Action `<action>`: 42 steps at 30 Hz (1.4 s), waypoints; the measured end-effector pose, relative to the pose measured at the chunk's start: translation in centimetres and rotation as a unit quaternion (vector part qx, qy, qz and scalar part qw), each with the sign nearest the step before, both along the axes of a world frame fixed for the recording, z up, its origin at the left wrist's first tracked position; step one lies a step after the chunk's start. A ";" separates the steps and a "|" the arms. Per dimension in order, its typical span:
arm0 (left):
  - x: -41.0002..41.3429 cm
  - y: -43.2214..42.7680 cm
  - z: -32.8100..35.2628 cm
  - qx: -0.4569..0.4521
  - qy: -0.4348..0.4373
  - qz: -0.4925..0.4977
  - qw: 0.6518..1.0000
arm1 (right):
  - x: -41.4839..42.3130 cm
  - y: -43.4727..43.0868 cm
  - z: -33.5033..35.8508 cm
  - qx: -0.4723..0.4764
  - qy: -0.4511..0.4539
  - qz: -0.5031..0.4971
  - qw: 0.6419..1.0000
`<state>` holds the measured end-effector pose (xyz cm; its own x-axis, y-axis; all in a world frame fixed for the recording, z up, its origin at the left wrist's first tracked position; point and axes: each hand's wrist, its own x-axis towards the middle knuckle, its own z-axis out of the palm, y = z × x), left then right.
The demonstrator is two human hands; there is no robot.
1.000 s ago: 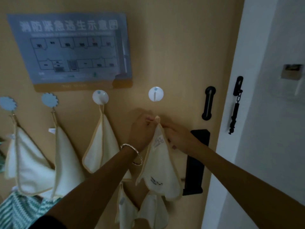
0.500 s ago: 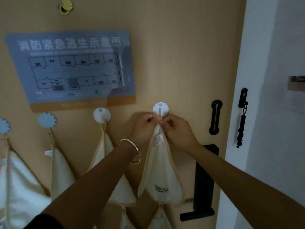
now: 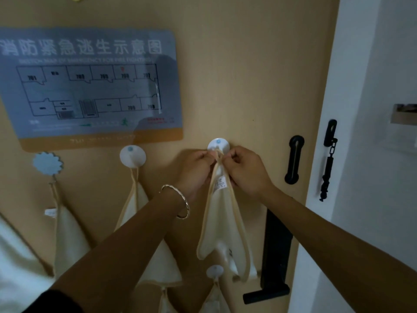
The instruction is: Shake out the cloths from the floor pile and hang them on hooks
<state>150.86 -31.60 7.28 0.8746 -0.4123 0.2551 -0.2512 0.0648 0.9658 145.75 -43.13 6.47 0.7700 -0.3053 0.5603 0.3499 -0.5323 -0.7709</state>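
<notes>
L hand (image 3: 196, 168) & R hand (image 3: 246, 170) pinched the loop (image 3: 218, 155) of the soft cream cloth (image 3: 222, 224) at the round white hook (image 3: 218, 144); prob. best held wide to slip on.

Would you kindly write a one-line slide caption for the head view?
Left hand and right hand pinch the loop of a cream cloth at the white round hook, beside hung cloths.

Wall plan (image 3: 90, 86) headed 消防紧急逃生示意图; room 701 marked; cloth tag (image 3: 220, 184) illegible.

place: hotel-style room door (image 3: 259, 64) | evidence: evacuation plan (image 3: 90, 86), security chain (image 3: 328, 163), lever handle (image 3: 276, 251)
</notes>
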 end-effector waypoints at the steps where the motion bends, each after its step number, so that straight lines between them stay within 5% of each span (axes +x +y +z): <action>1: 0.1 -0.2 0.1 -0.004 -0.004 0.012 1.000 | 0.1 0.0 0.2 -0.005 -0.003 -0.004 1.000; 16: 0.8 -1.3 2.0 0.045 -0.021 0.153 0.987 | 0.9 -0.2 1.8 0.007 0.025 -0.024 0.999; 29: 0.3 -1.1 -0.2 0.077 0.102 0.008 0.992 | 1.4 -0.9 -0.5 -0.046 0.093 -0.033 0.994; 38: 0.8 -1.7 -2.7 0.130 -0.118 0.137 0.975 | 2.1 -0.5 -1.2 -0.117 0.099 -0.067 0.986; 42: 1.7 -2.0 -4.2 0.197 -0.152 0.137 0.959 | 1.9 -0.2 -1.6 -0.130 0.093 -0.073 0.984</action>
